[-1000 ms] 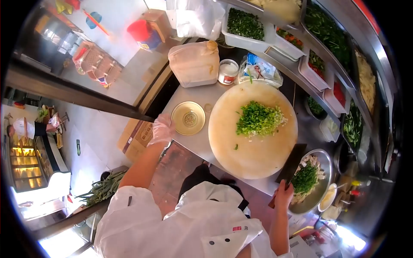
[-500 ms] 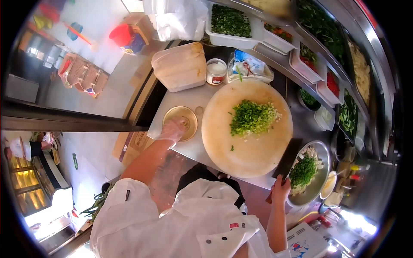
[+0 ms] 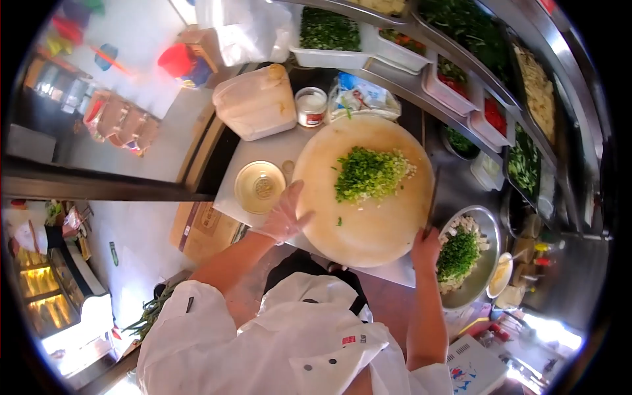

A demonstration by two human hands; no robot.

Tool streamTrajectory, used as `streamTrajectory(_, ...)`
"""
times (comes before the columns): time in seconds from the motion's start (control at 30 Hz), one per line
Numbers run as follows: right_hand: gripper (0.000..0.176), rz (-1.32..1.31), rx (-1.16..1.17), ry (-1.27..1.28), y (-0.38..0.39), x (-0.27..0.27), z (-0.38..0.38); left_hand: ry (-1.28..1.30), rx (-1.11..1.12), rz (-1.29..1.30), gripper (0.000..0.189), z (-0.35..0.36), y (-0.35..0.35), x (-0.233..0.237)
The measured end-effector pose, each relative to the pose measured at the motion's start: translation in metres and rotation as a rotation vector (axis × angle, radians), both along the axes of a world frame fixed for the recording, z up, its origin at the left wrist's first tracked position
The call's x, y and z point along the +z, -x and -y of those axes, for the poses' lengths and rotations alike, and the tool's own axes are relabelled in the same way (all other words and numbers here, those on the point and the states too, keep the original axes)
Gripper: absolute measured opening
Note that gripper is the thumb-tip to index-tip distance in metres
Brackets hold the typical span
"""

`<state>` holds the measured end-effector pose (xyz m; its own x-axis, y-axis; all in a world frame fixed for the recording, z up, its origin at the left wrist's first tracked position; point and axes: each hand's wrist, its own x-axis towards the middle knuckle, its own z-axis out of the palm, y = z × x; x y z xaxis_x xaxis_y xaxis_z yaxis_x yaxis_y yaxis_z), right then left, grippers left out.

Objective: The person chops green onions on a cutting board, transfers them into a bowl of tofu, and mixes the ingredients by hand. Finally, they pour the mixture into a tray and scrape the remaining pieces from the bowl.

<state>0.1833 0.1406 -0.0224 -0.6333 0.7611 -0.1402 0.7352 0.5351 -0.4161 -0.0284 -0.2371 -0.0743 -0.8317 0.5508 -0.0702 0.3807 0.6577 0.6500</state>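
Observation:
My left hand (image 3: pixel 286 216), in a clear plastic glove, is at the left edge of the round cutting board (image 3: pixel 375 234), fingers apart and holding nothing. A small gold bowl (image 3: pixel 261 187) stands just left of it. My right hand (image 3: pixel 426 249) is closed at the board's lower right edge, on the knife (image 3: pixel 432 204), whose dark blade is seen nearly edge-on. Chopped green onion (image 3: pixel 370 174) lies heaped on the board. Beside my right hand is a steel bowl (image 3: pixel 492 266) with chopped greens (image 3: pixel 459 254) and pale cubes in it.
Behind the board stand a beige container (image 3: pixel 255 102), a white jar (image 3: pixel 311 106) and a plastic bag (image 3: pixel 363 96). Trays of cut vegetables (image 3: pixel 330 30) line the back and right. A small bowl (image 3: pixel 500 275) sits right of the steel bowl.
My left hand has left the gold bowl and moved right to the board's edge. My right hand has risen with the knife, its blade now turned edge-on. The view has shifted slightly.

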Motion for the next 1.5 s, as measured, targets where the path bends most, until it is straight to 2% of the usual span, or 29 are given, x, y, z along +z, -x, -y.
streamTrajectory(0.07, 0.035, 0.054, 0.037, -0.033, 0.002, -0.005, -0.002, 0.067, -0.209, -0.142, 0.114, -0.033, -0.005, 0.031)
streamTrajectory(0.17, 0.033, 0.037, 0.102, -0.048, 0.012, 0.002, 0.005, 0.203, -0.268, -0.082, 0.135, -0.078, 0.013, 0.033)
streamTrajectory(0.2, 0.032, 0.036, 0.135, -0.063, 0.015, 0.007, 0.009, 0.255, -0.278, -0.179, 0.14, -0.09, 0.018, 0.025)
streamTrajectory(0.37, 0.031, -0.018, 0.245, -0.051, 0.017, 0.001, 0.025, 0.132, -0.211, -0.21, 0.138, -0.143, 0.026, 0.009)
streamTrajectory(0.57, 0.029, -0.06, 0.301, 0.096, -0.006, 0.007, 0.062, 0.026, -0.177, -0.055, 0.138, -0.169, 0.003, 0.009)
streamTrajectory(0.67, 0.029, -0.106, 0.312, 0.174, -0.02, 0.009, 0.069, -0.023, -0.327, -0.201, 0.141, -0.147, -0.002, 0.004)
streamTrajectory(0.73, 0.03, -0.124, 0.294, 0.271, -0.026, 0.017, 0.064, 0.096, -0.401, -0.128, 0.145, -0.129, -0.005, 0.024)
streamTrajectory(0.77, 0.03, -0.107, 0.263, 0.248, -0.026, 0.022, 0.059, 0.154, -0.437, -0.09, 0.147, -0.121, -0.008, 0.031)
streamTrajectory(0.9, 0.032, -0.067, 0.131, 0.138, -0.007, 0.038, 0.011, 0.087, -0.469, -0.192, 0.152, -0.103, -0.025, 0.021)
streamTrajectory(1.07, 0.022, -0.096, 0.11, -0.08, 0.029, -0.005, -0.063, 0.026, -0.308, -0.262, 0.152, -0.132, -0.044, 0.006)
streamTrajectory(1.17, 0.023, 0.035, 0.168, -0.109, 0.04, 0.0, -0.056, -0.088, -0.196, -0.293, 0.151, -0.153, -0.047, 0.002)
streamTrajectory(1.27, 0.027, -0.028, 0.309, -0.133, 0.034, 0.002, -0.029, -0.083, -0.139, -0.307, 0.151, -0.16, -0.048, -0.004)
streamTrajectory(1.3, 0.026, 0.084, 0.325, -0.088, 0.032, 0.007, -0.016, -0.079, -0.137, -0.309, 0.151, -0.159, -0.05, -0.005)
streamTrajectory(1.5, 0.024, -0.08, 0.401, 0.121, 0.0, 0.024, 0.043, -0.078, -0.231, -0.273, 0.15, -0.155, -0.047, 0.003)
